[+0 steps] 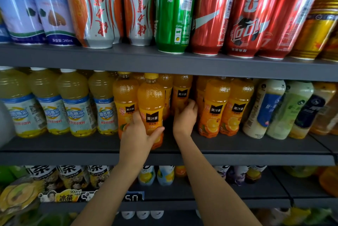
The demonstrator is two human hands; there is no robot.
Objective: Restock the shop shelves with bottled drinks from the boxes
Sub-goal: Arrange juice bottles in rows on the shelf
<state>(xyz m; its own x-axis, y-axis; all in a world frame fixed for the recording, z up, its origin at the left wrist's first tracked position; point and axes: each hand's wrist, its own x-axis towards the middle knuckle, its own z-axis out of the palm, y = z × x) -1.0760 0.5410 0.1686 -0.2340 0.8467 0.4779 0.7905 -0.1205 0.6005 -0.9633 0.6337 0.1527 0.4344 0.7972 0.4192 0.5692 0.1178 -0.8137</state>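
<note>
Left hand (139, 134) grips orange bottle (151, 105); right hand (184, 118) seemingly touches another.

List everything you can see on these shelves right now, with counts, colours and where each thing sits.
Cans: a full row, pale blue, silver-orange, green, red, gold; top shelf.
Pale yellow bottles: four in front, blue-white labels; middle shelf, left.
Orange juice bottles: at least seven, orange; middle shelf, centre.
Held bottle: one, orange; shelf front.
Milky bottles: about three, cream and pale green; middle shelf, right.
Tea bottles: several, white labels; lower shelf.
Left hand: grips the held bottle.
Right hand: on a juice bottle further back.
</note>
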